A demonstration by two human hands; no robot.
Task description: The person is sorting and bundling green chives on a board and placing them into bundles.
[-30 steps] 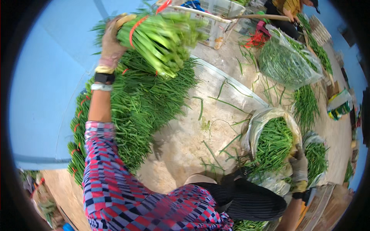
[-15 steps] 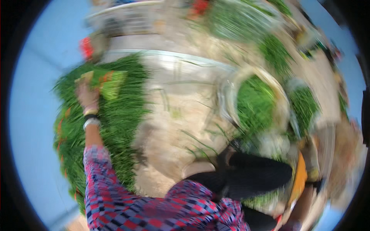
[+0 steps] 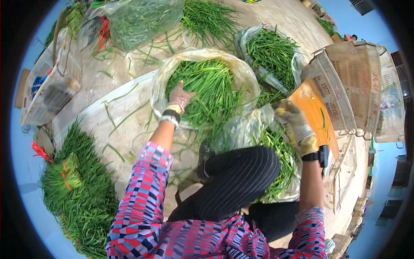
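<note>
My left hand (image 3: 180, 96), in a worn glove, is over the left side of a round plastic-lined container (image 3: 246, 77) of loose chives (image 3: 205, 84). Its thumb and fingers are apart, and nothing shows in them. Gloved too, my right hand (image 3: 295, 123) is curled beside an orange board (image 3: 317, 110), above a clear bag of loose chives (image 3: 278, 162). What its fingers hold, if anything, is hidden. At the left, a chive bundle (image 3: 64, 172) tied with orange-red bands lies on a thick pile of chives (image 3: 86, 211).
A white basket (image 3: 56, 90) stands at the far left, and tan plastic crates (image 3: 355, 82) lean at the right. More bagged chives (image 3: 269, 56) lie beyond the container. A filled clear bag (image 3: 144, 21) is at the back. Red ties (image 3: 41, 152) lie by the pile.
The view has swung right. My left hand has left the banded bundle on the pile and moved over the container. My right hand has come up from the lower right edge.
</note>
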